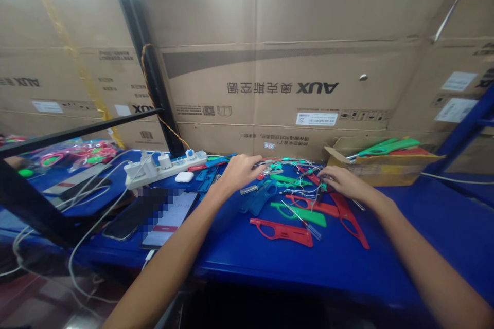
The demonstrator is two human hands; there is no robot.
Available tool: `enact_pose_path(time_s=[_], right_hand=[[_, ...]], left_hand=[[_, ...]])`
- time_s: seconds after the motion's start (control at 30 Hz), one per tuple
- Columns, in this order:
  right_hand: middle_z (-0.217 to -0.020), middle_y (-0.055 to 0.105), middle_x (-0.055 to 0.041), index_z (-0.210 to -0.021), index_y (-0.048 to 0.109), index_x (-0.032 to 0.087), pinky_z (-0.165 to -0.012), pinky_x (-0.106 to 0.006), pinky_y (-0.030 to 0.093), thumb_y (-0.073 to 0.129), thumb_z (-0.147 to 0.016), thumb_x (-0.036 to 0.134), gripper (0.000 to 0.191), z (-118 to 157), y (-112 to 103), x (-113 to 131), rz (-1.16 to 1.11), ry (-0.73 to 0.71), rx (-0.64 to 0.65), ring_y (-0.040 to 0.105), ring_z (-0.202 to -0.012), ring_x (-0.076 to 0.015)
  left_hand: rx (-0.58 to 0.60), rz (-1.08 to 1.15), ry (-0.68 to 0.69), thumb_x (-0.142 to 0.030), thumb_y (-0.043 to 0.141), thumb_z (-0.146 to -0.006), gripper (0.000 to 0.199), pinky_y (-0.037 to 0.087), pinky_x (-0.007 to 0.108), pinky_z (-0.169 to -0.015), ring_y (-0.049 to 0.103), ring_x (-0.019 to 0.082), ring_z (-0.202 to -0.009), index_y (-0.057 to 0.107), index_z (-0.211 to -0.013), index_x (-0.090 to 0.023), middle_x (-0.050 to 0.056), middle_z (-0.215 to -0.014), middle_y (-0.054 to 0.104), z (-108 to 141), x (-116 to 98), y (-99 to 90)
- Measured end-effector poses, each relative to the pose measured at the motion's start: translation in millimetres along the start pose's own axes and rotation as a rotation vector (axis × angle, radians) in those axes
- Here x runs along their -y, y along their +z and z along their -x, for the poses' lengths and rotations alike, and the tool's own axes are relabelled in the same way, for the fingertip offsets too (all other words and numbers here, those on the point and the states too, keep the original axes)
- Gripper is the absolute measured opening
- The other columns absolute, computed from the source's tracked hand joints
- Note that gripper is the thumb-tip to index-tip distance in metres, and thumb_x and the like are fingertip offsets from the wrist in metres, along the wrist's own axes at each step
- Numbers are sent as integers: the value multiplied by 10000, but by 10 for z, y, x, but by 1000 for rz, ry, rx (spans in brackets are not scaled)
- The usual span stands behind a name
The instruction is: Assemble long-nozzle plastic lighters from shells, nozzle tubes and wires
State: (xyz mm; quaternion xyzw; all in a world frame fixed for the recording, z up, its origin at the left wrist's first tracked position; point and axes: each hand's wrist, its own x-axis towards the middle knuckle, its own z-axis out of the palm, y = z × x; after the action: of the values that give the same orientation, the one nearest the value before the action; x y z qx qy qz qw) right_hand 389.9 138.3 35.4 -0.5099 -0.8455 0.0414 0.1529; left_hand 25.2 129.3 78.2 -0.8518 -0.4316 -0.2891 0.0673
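My left hand (241, 170) reaches over the far part of a pile of small parts, fingers closed near a metal tube; whatever they pinch is hidden. Across the pile, my right hand (343, 181) has its fingertips together on thin white wires (303, 193), just above a small black component (320, 194). Between and below my hands lie gun-shaped plastic shells: a red shell (283, 231), a green shell (303, 214), another red shell (350, 221) and blue shells (258, 198). A screwdriver (304, 222) with a clear handle rests across the green shell.
An open cardboard box (382, 170) holding green and red pieces stands at the back right. At left are a power strip (170, 168) with plugs, a white earbud case (184, 177), phones (170, 221) and loose cables. A black post (142, 51) rises before the cardboard wall.
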Motion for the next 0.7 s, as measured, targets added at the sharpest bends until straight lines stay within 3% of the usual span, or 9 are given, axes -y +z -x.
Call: enact_pose_path(time_s=[0.13,0.37,0.53,0.7], right_hand=[[-944,771,-100,-871,727,213,-830,-351,534,477,-913,419,327,41,-61,16,-9,15,71,712,-899,-266],[-860,770,-85,-817,724,212,-719,-334,539,537,-875,409,278,85,-121,-63,-12,46,65,714,-788,-253],[-1018,735,-140,-985,714,197,-875,-434,545,487,-916,381,301,47,-115,40,-9,10,-100,696,-961,-299],[-1267,679,-135,-1239,642,213,-995,-434,512,416,-1014,400,369,-5,12,531,-41,-101,-171,654,-1156,-283]], left_hand=[[-8,-5,-30,-418,502,-1020,378,227,275,-555,588,197,-596,689,-779,-196,40,-617,649,-1,42,-69],[-32,-8,-69,-438,490,-1021,397,232,271,-553,552,181,-560,693,-778,-199,29,-598,636,1,81,-136],[-45,-34,-88,-442,463,-1035,418,243,271,-555,587,195,-593,704,-807,-187,44,-631,661,-5,117,-159],[32,-50,-32,-389,490,-1028,348,316,265,-582,664,222,-694,740,-905,-181,76,-736,726,4,31,-36]])
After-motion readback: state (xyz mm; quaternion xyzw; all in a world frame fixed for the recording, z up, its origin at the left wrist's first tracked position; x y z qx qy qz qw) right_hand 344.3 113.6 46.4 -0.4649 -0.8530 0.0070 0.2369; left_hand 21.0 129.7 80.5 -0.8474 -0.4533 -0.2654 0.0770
